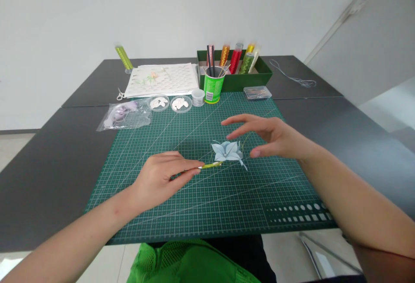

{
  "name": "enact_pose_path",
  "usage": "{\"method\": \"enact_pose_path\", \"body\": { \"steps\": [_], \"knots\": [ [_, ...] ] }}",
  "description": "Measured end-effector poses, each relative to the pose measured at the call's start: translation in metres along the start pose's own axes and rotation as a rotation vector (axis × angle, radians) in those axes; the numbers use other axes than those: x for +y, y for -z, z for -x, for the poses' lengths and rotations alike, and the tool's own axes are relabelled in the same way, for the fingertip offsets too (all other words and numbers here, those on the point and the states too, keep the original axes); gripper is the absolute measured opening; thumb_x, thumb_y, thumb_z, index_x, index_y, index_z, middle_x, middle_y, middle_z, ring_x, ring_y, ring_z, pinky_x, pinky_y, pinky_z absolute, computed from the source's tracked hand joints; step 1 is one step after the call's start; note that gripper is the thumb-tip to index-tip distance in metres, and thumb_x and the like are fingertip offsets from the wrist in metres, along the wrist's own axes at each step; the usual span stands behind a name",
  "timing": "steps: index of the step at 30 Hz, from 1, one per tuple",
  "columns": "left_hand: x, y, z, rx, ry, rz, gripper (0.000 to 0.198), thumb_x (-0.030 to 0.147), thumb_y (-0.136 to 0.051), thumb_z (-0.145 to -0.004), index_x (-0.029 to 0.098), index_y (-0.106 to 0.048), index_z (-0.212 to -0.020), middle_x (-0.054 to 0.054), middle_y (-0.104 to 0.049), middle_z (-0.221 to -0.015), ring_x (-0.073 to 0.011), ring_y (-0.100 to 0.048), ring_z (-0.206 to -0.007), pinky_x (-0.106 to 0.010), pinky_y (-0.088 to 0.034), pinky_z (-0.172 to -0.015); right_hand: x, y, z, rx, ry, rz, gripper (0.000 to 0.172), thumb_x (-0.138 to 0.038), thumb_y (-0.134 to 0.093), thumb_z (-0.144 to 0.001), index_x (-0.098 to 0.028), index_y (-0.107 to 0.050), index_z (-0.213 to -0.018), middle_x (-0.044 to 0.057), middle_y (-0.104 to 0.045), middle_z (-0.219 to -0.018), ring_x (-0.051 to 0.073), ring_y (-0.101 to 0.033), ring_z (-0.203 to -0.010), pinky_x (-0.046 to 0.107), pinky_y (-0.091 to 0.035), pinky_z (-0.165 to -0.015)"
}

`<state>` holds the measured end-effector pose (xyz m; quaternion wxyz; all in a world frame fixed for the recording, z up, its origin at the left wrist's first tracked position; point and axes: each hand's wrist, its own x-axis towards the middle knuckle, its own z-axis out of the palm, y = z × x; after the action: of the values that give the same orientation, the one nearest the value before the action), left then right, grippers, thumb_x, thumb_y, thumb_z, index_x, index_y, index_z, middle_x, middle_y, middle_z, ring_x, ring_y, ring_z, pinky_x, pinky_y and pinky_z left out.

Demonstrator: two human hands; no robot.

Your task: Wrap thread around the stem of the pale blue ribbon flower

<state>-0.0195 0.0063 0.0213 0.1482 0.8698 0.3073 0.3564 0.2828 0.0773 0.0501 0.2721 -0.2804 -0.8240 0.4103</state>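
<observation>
A pale blue paper flower point(228, 152) with a thin green stem point(211, 165) lies in the middle of the green cutting mat point(201, 196). My left hand point(162, 178) pinches the stem's near end between thumb and fingers, low over the mat. Hovering just right of the flower and slightly above it is my right hand point(270, 136), fingers spread and curved, holding nothing. A fine wire or thread seems to arc up from the flower toward that hand.
Behind the mat stand a green can of tools point(213, 85), a green box point(259, 77) with coloured bead tubes, two small dishes of white petals point(170, 103), a tiny jar point(197, 97), a plastic bag point(125, 116), a printed sheet point(162, 79) and a clear case point(257, 93).
</observation>
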Motion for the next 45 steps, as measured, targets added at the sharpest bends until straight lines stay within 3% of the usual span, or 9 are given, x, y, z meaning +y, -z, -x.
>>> {"method": "enact_pose_path", "body": {
  "steps": [4,11,15,19,24,29,33,37,45],
  "knots": [
    [0.0,0.0,-0.001,0.005,-0.005,0.021,0.013,0.019,-0.065,-0.096,0.018,-0.076,-0.103,0.0,-0.076,-0.077,-0.0104,-0.068,-0.065,-0.02,-0.053,-0.058,-0.01,-0.015,-0.002,0.172,0.012,0.08,0.015,-0.038,-0.078,-0.083,-0.025,-0.078,-0.075,0.006,-0.071,-0.122,0.026,-0.066,-0.114,0.047,-0.05,-0.103],
    [-0.002,0.001,0.0,0.056,0.017,0.028,0.012,0.02,-0.067,-0.095,0.019,-0.076,-0.102,0.0,-0.077,-0.077,-0.0099,-0.068,-0.063,-0.02,-0.053,-0.058,0.026,0.02,0.001,0.385,-0.047,0.57,0.014,-0.028,-0.067,-0.088,-0.024,-0.071,-0.075,0.007,-0.072,-0.116,0.031,-0.061,-0.116,0.064,-0.032,-0.114],
    [-0.003,0.003,0.0,0.099,0.062,0.0,0.011,0.022,-0.068,-0.094,0.02,-0.077,-0.1,0.001,-0.078,-0.077,-0.0091,-0.065,-0.059,-0.02,-0.053,-0.057,0.043,0.03,0.007,0.552,-0.148,1.002,0.038,-0.004,-0.052,-0.086,-0.021,-0.07,-0.115,0.018,-0.052,-0.148,0.043,-0.044,-0.136,0.078,0.002,-0.114],
    [-0.003,0.003,-0.001,0.142,0.095,0.007,0.011,0.023,-0.069,-0.093,0.021,-0.079,-0.099,0.001,-0.078,-0.078,-0.0093,-0.065,-0.059,-0.02,-0.053,-0.057,0.035,0.019,0.004,0.698,-0.16,1.069,0.056,-0.004,-0.046,-0.088,-0.019,-0.056,-0.141,0.018,-0.041,-0.157,0.041,-0.039,-0.143,0.075,0.003,-0.116],
    [0.0,0.002,-0.002,0.186,0.177,0.061,0.011,0.024,-0.07,-0.092,0.021,-0.079,-0.097,0.001,-0.078,-0.076,-0.0081,-0.061,-0.055,-0.018,-0.048,-0.051,0.017,-0.025,-0.002,0.398,0.068,0.607,0.05,-0.004,-0.044,-0.085,-0.027,-0.07,-0.121,0.001,-0.077,-0.097,0.022,-0.072,-0.099,0.06,-0.026,-0.123],
    [0.002,-0.002,-0.001,0.16,0.227,0.096,0.012,0.025,-0.071,-0.092,0.02,-0.08,-0.097,0.0,-0.077,-0.074,-0.0078,-0.06,-0.054,-0.018,-0.046,-0.049,0.007,-0.076,-0.005,0.038,0.031,-0.023,0.045,-0.023,-0.052,-0.097,-0.027,-0.056,-0.141,0.007,-0.064,-0.138,0.023,-0.059,-0.13,0.05,-0.046,-0.112],
    [0.001,-0.008,0.001,0.16,0.226,0.115,0.013,0.024,-0.068,-0.094,0.02,-0.079,-0.099,0.0,-0.077,-0.074,-0.008,-0.059,-0.054,-0.019,-0.048,-0.05,0.002,-0.103,-0.003,0.007,0.038,-0.279,0.04,-0.03,-0.054,-0.1,-0.028,-0.056,-0.14,0.006,-0.072,-0.124,0.016,-0.071,-0.11,0.035,-0.058,-0.095],
    [0.003,-0.011,0.002,0.189,0.234,0.135,0.013,0.023,-0.069,-0.093,0.022,-0.079,-0.102,0.0,-0.078,-0.078,-0.0088,-0.062,-0.056,-0.019,-0.05,-0.052,0.006,-0.114,0.004,0.147,0.152,0.104,0.032,-0.026,-0.054,-0.101,-0.025,-0.061,-0.132,0.0,-0.077,-0.088,0.01,-0.068,-0.059,0.023,-0.056,-0.057],
    [0.006,-0.015,0.005,0.223,0.215,0.028,0.018,0.022,-0.069,-0.093,0.02,-0.075,-0.109,0.001,-0.078,-0.079,-0.0101,-0.065,-0.061,-0.022,-0.054,-0.059,-0.003,-0.105,0.006,0.216,0.7,0.95,0.022,-0.007,-0.053,-0.095,-0.016,-0.07,-0.107,-0.002,-0.066,-0.06,0.01,-0.052,-0.044,0.027,-0.037,-0.038]
  ]
}}
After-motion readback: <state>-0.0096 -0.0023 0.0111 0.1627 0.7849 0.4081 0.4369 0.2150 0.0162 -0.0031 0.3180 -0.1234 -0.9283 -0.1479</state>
